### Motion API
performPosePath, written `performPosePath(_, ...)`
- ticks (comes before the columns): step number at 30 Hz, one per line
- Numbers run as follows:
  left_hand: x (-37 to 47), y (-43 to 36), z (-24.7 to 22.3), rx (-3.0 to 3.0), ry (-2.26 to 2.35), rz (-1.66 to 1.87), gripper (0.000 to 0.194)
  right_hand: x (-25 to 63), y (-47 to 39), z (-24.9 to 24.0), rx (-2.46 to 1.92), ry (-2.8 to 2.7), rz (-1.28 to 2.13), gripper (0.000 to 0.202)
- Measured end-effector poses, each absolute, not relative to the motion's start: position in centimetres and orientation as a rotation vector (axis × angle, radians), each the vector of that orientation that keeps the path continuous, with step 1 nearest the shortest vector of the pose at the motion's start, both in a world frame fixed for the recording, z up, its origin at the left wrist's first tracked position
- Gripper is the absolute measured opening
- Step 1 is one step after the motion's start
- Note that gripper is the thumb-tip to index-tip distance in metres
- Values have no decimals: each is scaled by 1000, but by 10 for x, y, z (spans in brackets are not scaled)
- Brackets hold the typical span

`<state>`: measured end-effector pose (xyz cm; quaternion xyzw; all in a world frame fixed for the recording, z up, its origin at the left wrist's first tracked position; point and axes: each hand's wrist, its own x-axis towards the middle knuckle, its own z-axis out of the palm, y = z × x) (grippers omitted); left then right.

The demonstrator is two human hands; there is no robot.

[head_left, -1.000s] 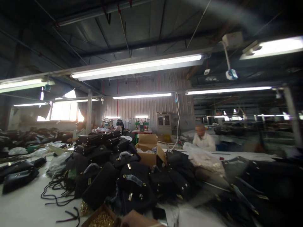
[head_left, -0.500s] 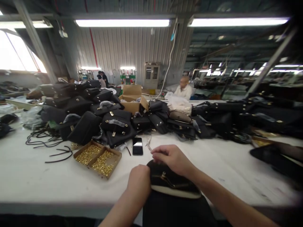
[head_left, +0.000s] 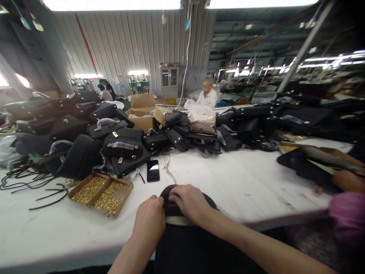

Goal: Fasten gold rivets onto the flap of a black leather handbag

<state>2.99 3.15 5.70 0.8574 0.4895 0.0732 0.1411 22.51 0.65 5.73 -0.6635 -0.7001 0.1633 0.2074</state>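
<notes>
A black handbag lies in front of me at the near edge of the table, with a pale strip across it. My left hand is closed on its left edge, the fingertips tucked out of sight. Over the bag's upper part, my right hand has its fingers curled together against the black surface; what is between them is hidden. To the left sits a cardboard tray in two compartments, both holding small gold-coloured metal pieces. A phone lies beyond the bag.
Black handbags are heaped along the far side, around an open cardboard box. Black cords lie at left. At right, another person's hand is by a dark bag piece. A person in white sits across.
My view has turned right and tilted down. My right hand has come down over the bag's upper part, covering the metal fitting seen before. A neighbour's hand and pink sleeve now show at right.
</notes>
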Motion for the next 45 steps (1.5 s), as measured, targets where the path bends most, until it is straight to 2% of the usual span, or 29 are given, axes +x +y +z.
performPosePath(7, 24, 25, 53, 2380, 1335, 292, 19, 223, 11, 46, -1520, -1738, 939, 10)
performPosePath(13, 24, 26, 51, 2355, 1303, 287, 20, 222, 14, 40, -1415, -1679, 1015, 21)
performPosePath(19, 21, 27, 47, 2334, 1272, 325, 19, 222, 20, 37, -1487, -1494, 1206, 8)
performPosePath(21, 19, 25, 46, 2312, 1244, 347, 21, 224, 21, 33, -1470, -1420, 1301, 11)
performPosePath(28, 15, 15, 40, 2133, 1295, 366, 52, 237, 19, 27, -1282, -1346, 1587, 24)
performPosePath(38, 7, 10, 30, 2071, 1222, 448, 55, 226, 13, 41, -1341, -1328, 1569, 17)
performPosePath(45, 3, 6, 21, 2015, 1194, 519, 62, 227, 3, 44, -1351, -1340, 1649, 30)
